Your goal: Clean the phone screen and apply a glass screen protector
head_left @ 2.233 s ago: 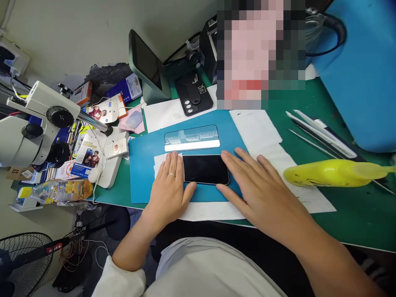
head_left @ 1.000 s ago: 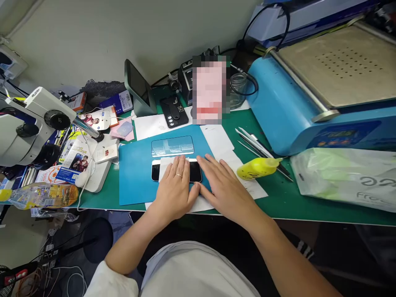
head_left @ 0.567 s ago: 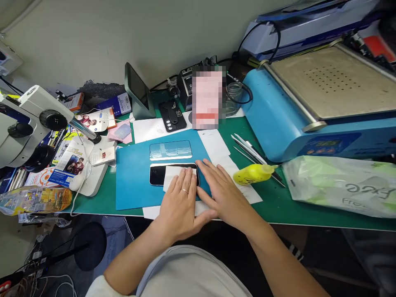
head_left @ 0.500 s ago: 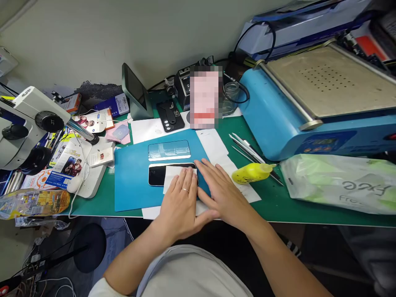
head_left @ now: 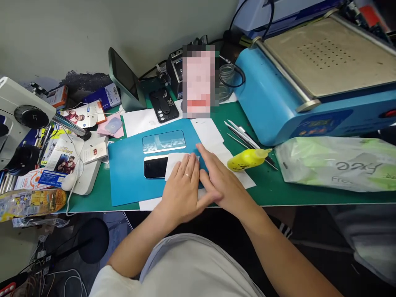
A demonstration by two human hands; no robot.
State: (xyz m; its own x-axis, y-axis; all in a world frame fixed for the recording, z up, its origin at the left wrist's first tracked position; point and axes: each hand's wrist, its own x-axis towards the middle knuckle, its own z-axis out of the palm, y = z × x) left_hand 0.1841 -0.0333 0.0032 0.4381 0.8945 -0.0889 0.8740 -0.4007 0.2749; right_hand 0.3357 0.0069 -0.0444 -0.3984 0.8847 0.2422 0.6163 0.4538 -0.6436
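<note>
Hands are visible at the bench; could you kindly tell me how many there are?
2. The left hand lies on the white cloth over part of the phone; the right hand is just right of the left. None seems hidden.

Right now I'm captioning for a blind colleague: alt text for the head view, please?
A left hand rests on a white sheet partly covering a phone on a blue mat, the right hand close beside it. A clear panel lies beyond the phone.
</note>
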